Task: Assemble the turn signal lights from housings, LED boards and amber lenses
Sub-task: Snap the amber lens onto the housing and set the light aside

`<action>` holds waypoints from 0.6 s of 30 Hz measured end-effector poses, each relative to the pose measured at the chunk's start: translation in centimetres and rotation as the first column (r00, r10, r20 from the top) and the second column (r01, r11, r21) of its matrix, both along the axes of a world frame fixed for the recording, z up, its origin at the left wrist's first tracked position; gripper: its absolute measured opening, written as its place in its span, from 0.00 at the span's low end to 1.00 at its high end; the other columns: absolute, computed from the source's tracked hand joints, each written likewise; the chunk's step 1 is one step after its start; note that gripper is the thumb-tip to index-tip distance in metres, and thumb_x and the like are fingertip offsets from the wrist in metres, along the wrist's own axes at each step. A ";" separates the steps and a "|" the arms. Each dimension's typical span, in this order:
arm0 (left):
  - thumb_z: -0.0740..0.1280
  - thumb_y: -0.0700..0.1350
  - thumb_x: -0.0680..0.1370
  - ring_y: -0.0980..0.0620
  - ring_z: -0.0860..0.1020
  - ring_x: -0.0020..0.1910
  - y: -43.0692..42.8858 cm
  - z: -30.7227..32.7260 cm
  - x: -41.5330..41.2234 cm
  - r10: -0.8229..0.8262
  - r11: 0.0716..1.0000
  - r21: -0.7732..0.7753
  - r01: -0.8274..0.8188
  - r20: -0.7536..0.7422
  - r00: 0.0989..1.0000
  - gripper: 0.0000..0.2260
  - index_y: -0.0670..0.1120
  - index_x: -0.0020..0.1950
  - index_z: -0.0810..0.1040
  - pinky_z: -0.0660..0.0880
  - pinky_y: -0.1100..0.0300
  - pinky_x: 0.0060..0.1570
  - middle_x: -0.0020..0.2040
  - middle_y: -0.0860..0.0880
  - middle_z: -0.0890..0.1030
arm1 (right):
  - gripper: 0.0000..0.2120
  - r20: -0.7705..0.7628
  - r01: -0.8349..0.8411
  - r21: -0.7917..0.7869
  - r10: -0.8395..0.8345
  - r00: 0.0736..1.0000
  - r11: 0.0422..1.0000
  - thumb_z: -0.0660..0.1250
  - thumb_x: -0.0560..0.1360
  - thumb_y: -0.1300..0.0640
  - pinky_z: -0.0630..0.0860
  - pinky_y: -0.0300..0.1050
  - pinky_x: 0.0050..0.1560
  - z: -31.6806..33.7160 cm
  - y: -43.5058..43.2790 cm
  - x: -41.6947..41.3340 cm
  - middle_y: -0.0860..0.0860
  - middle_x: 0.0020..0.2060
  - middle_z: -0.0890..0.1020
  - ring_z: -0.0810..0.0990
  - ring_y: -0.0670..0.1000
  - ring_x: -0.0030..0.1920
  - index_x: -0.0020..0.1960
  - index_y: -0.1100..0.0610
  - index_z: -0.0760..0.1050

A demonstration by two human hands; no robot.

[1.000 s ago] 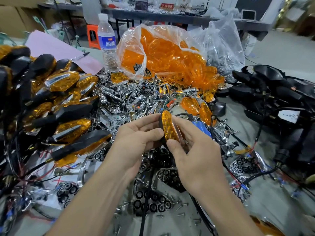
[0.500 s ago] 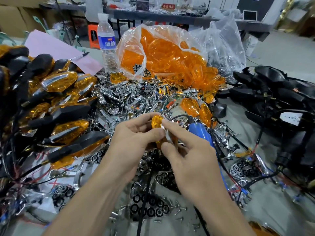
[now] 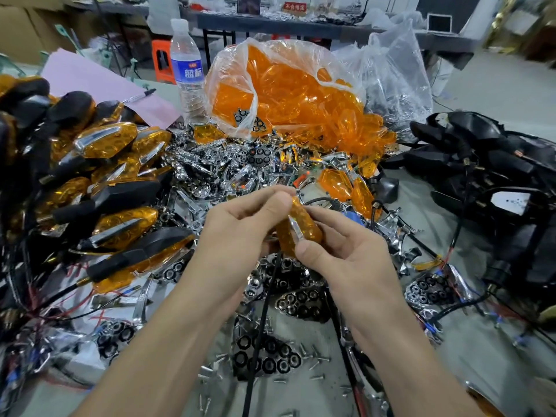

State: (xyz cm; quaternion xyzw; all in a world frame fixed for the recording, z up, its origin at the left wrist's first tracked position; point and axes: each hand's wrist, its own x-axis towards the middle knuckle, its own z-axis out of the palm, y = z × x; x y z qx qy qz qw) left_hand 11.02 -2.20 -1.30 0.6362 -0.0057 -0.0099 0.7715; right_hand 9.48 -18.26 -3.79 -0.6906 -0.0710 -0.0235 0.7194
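Observation:
Both hands hold one turn signal light [image 3: 298, 228] over the middle of the table, its amber lens with a chrome strip facing up. My left hand [image 3: 240, 233] grips its upper end between thumb and fingers. My right hand [image 3: 343, 254] pinches its lower side with thumb and forefinger. A black cable [image 3: 261, 320] hangs down from the light between my forearms. The housing underneath is hidden by my fingers.
Assembled lights [image 3: 90, 182] are heaped at the left. A plastic bag of amber lenses [image 3: 288, 91] stands behind, beside a water bottle [image 3: 188, 70]. Chrome reflectors [image 3: 228, 164] cover the middle, black housings [image 3: 487, 164] lie at the right, screws [image 3: 304, 356] are scattered in front.
The light has been turned in my hands, from edge-on and upright to tilted with the lens face showing. Both hands shifted slightly lower and right.

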 end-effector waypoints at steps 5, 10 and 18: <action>0.67 0.60 0.74 0.43 0.87 0.49 -0.4 -0.1 -0.1 0.044 0.997 0.064 -0.040 -0.069 0.997 0.19 0.46 0.47 0.89 0.85 0.53 0.42 0.47 0.42 0.88 | 0.25 0.056 0.112 -0.045 -0.109 0.992 0.993 0.79 0.69 0.71 0.82 0.42 0.56 -0.2 0.1 -0.1 0.44 0.52 0.88 0.86 0.45 0.55 0.62 0.53 0.83; 0.67 0.51 0.80 0.37 0.86 0.47 0.0 0.1 -0.1 0.059 0.998 0.007 -0.059 -0.038 0.998 0.13 0.45 0.51 0.88 0.85 0.47 0.46 0.48 0.39 0.88 | 0.23 0.079 0.047 -0.152 -0.035 0.996 0.987 0.79 0.72 0.65 0.80 0.34 0.49 0.2 0.2 -0.1 0.41 0.47 0.87 0.86 0.42 0.49 0.55 0.41 0.81; 0.68 0.56 0.74 0.48 0.85 0.37 0.1 0.0 0.1 0.097 0.995 0.025 -0.098 0.013 0.995 0.15 0.47 0.47 0.89 0.81 0.58 0.36 0.42 0.41 0.87 | 0.14 0.104 -0.069 -0.230 0.095 0.990 0.971 0.71 0.77 0.48 0.76 0.33 0.44 0.0 0.9 -0.6 0.37 0.44 0.84 0.83 0.42 0.44 0.63 0.39 0.79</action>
